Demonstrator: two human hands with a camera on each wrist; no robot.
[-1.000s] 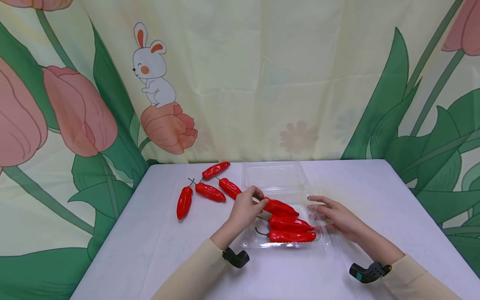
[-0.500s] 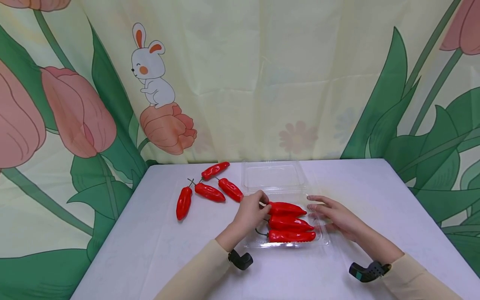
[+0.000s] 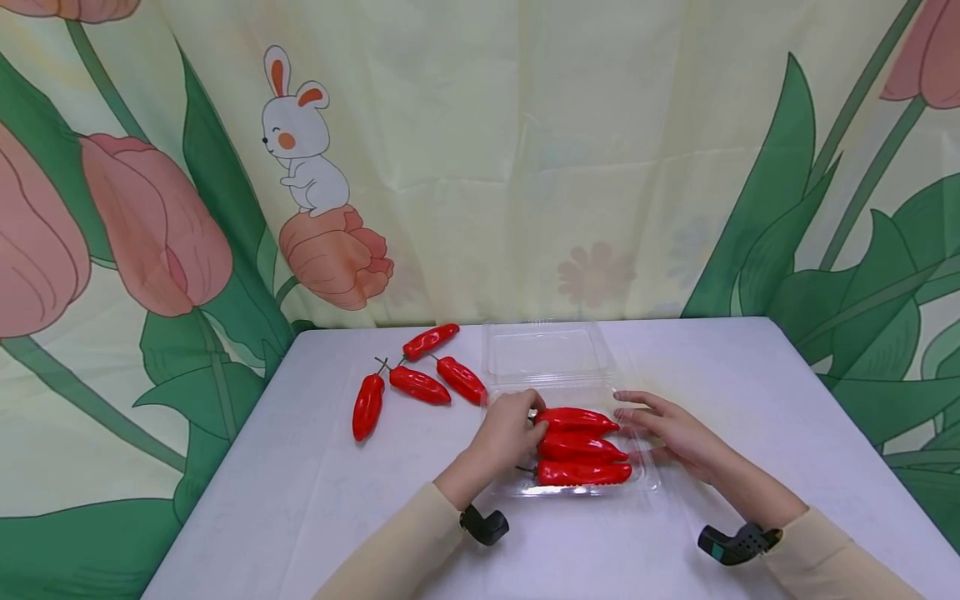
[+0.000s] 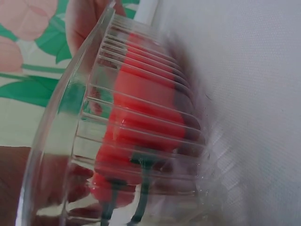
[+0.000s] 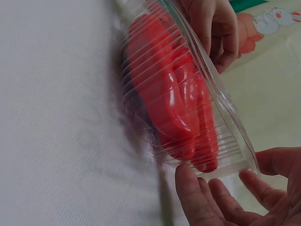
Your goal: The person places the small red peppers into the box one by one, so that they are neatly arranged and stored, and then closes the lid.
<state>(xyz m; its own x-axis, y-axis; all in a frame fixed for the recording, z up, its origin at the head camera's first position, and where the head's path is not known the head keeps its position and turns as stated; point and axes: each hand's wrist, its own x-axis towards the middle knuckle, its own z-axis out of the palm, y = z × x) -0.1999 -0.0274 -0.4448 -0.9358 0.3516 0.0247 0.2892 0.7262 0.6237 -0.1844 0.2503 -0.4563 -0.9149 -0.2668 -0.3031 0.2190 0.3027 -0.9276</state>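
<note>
Three red peppers lie side by side in a clear plastic clamshell container (image 3: 498, 490). My left hand (image 3: 507, 429) reaches into its left side and pinches the stem end of the farthest pepper (image 3: 577, 420). Below that pepper lie the middle pepper (image 3: 583, 448) and the nearest pepper (image 3: 585, 474); dark stems show through the ribbed wall in the left wrist view. At the container's right side, my right hand (image 3: 678, 433) has its fingers spread, fingertips against the wall and rim. In the right wrist view, fingertips (image 5: 188, 181) rest close beside the ribbed plastic.
Several more red peppers (image 3: 418, 385) lie loose on the white-covered table (image 3: 315, 500), left of the container. The container's clear lid (image 3: 547, 352) lies folded back toward the table's far edge. A curtain (image 3: 465, 167) printed with tulips and a rabbit hangs behind.
My left hand has moved slightly right and toward me, lowering the farthest pepper, which was tilted, to lie alongside the other two. The right hand has stayed at the container's right side.
</note>
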